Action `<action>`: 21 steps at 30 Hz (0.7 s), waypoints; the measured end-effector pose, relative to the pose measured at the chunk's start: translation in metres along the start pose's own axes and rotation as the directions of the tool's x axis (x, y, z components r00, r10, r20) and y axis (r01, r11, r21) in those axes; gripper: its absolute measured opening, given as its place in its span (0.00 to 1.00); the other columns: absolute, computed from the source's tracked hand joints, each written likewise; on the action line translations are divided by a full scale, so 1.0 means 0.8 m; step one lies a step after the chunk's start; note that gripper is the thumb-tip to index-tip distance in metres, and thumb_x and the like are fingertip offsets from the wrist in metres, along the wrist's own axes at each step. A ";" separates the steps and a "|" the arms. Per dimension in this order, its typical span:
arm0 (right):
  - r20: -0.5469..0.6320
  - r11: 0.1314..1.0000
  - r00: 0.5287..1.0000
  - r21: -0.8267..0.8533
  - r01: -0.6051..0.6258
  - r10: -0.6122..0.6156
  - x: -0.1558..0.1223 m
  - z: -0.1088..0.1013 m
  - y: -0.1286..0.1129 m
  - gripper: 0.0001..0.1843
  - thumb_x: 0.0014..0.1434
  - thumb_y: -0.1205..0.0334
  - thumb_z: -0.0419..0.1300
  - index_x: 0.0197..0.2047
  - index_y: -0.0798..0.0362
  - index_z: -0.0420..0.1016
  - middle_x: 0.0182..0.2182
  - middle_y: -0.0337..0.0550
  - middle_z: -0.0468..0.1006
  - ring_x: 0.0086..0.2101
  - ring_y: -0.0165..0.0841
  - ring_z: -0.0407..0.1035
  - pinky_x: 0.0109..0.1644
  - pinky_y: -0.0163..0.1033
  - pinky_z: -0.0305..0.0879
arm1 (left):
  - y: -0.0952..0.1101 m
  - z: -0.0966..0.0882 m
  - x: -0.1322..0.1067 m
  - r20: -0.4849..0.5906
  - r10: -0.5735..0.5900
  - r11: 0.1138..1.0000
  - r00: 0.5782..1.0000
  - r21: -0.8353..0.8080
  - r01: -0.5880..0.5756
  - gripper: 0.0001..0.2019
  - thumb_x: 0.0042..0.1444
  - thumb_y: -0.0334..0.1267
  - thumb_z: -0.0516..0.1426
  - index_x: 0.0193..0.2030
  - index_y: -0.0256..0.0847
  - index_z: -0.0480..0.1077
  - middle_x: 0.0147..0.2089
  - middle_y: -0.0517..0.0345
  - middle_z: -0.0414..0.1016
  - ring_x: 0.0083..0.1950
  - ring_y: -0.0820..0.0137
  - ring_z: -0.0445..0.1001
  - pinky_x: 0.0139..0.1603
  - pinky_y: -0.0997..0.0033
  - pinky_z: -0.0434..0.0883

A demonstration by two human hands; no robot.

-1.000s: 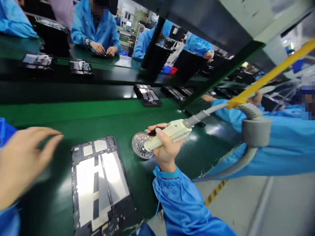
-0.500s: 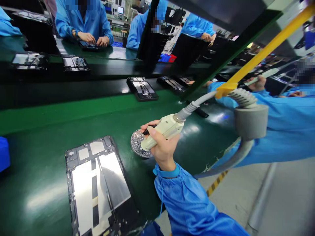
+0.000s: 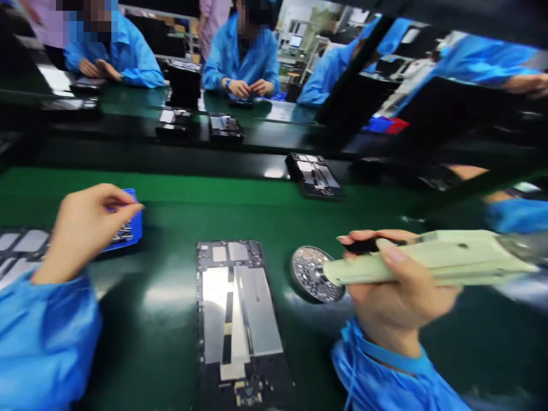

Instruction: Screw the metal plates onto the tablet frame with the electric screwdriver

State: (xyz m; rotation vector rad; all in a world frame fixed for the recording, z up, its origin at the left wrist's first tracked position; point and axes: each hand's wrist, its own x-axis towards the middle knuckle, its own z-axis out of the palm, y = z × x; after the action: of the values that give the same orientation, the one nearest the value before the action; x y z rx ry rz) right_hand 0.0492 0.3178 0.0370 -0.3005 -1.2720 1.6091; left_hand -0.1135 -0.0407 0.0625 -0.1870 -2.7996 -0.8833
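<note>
At the far left, a part-hidden tablet (image 3: 28, 242) lies behind the left hand (image 3: 83, 231), whose thumb and forefinger tips meet near a blue tray (image 3: 137, 227) of small metal pieces; whether they pinch anything, I cannot tell. In the middle, an opened tablet (image 3: 240, 319) lies on the green desk (image 3: 158, 337). Just right of it sits a round dish (image 3: 298, 289) of shiny bits, overlapped by the nose of a pale tool (image 3: 454, 260) gripped in the right hand (image 3: 405, 302).
</note>
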 end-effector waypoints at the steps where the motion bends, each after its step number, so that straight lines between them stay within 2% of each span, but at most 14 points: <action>1: 0.046 1.000 0.999 0.005 -0.011 0.011 -0.001 0.011 -0.006 0.10 0.43 0.61 0.71 0.27 0.56 0.77 0.24 0.46 0.77 0.23 0.39 0.74 0.21 0.37 0.70 | 0.020 0.017 -0.011 0.104 0.011 0.989 0.994 -0.145 0.004 0.20 0.49 0.53 0.61 0.38 0.37 0.75 0.37 0.57 0.79 0.38 0.65 0.75 0.42 0.67 0.69; 2: 0.104 0.999 0.994 0.016 -0.032 0.030 -0.003 0.023 -0.011 0.11 0.43 0.61 0.71 0.28 0.56 0.77 0.24 0.47 0.77 0.23 0.40 0.74 0.20 0.37 0.68 | 0.034 0.037 -0.021 0.213 0.040 0.951 0.976 -0.307 0.028 0.22 0.47 0.52 0.63 0.42 0.36 0.75 0.37 0.56 0.80 0.39 0.64 0.78 0.42 0.68 0.70; 3: 0.171 0.998 0.984 0.032 -0.059 0.052 -0.007 0.035 -0.015 0.11 0.44 0.60 0.72 0.29 0.56 0.77 0.24 0.47 0.77 0.23 0.41 0.75 0.19 0.37 0.67 | 0.044 0.059 -0.029 0.320 0.084 0.927 0.944 -0.374 0.044 0.25 0.49 0.51 0.62 0.49 0.35 0.75 0.37 0.57 0.81 0.40 0.63 0.79 0.43 0.67 0.71; 6: 0.331 0.987 0.939 0.100 -0.129 0.090 -0.022 0.074 -0.018 0.11 0.49 0.61 0.73 0.32 0.57 0.78 0.27 0.47 0.79 0.26 0.40 0.76 0.20 0.35 0.68 | 0.046 0.110 -0.044 0.452 0.099 0.912 0.886 -0.398 0.101 0.25 0.58 0.42 0.59 0.59 0.31 0.74 0.39 0.55 0.82 0.42 0.64 0.79 0.49 0.66 0.71; 8: 0.385 0.975 0.919 0.155 -0.159 0.089 -0.032 0.098 -0.013 0.09 0.51 0.62 0.72 0.34 0.56 0.79 0.29 0.47 0.79 0.27 0.39 0.77 0.22 0.33 0.69 | 0.040 0.126 -0.048 0.475 0.043 0.878 0.879 -0.438 0.194 0.27 0.59 0.36 0.59 0.65 0.26 0.70 0.39 0.53 0.82 0.44 0.65 0.79 0.51 0.67 0.70; 11: 0.431 0.958 0.900 0.228 -0.176 0.063 -0.044 0.131 -0.002 0.07 0.54 0.63 0.71 0.35 0.56 0.80 0.30 0.46 0.80 0.29 0.37 0.78 0.26 0.32 0.72 | 0.033 0.129 -0.047 0.472 -0.020 0.792 0.882 -0.530 0.301 0.39 0.56 0.32 0.63 0.73 0.20 0.58 0.38 0.54 0.81 0.46 0.66 0.80 0.53 0.69 0.70; 13: 0.468 0.947 0.882 0.252 -0.198 0.060 -0.050 0.150 0.007 0.06 0.56 0.63 0.71 0.36 0.56 0.81 0.31 0.45 0.80 0.29 0.36 0.78 0.27 0.32 0.74 | 0.030 0.128 -0.046 0.483 -0.019 0.778 0.875 -0.543 0.317 0.36 0.54 0.33 0.64 0.69 0.19 0.65 0.38 0.52 0.81 0.45 0.66 0.79 0.51 0.70 0.70; 16: 0.520 0.935 0.852 0.266 -0.235 0.066 -0.056 0.167 0.017 0.06 0.58 0.63 0.70 0.38 0.55 0.81 0.32 0.45 0.80 0.31 0.36 0.79 0.28 0.31 0.74 | 0.023 0.130 -0.046 0.485 0.042 0.828 0.874 -0.506 0.241 0.21 0.55 0.40 0.61 0.50 0.25 0.79 0.39 0.49 0.80 0.39 0.67 0.74 0.44 0.71 0.68; 19: 0.556 0.942 0.830 0.257 -0.217 0.039 -0.058 0.170 0.022 0.05 0.60 0.64 0.69 0.38 0.56 0.80 0.33 0.44 0.81 0.32 0.35 0.79 0.32 0.32 0.76 | 0.016 0.130 -0.045 0.454 0.112 0.865 0.884 -0.483 0.139 0.23 0.55 0.47 0.58 0.48 0.30 0.81 0.37 0.51 0.79 0.36 0.69 0.70 0.40 0.71 0.65; 21: 0.557 0.949 0.830 0.245 -0.199 0.030 -0.056 0.167 0.023 0.04 0.61 0.65 0.69 0.39 0.56 0.80 0.34 0.45 0.81 0.32 0.35 0.79 0.34 0.33 0.77 | 0.015 0.127 -0.045 0.473 0.137 0.870 0.870 -0.478 0.123 0.24 0.53 0.50 0.58 0.46 0.31 0.81 0.39 0.50 0.79 0.37 0.69 0.71 0.40 0.70 0.65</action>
State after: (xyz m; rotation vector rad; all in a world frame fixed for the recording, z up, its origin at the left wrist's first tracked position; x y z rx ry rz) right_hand -0.0349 0.2053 0.0602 0.3065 -1.4216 2.0510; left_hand -0.0918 0.0257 -0.0205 -0.5773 -2.9267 -1.7712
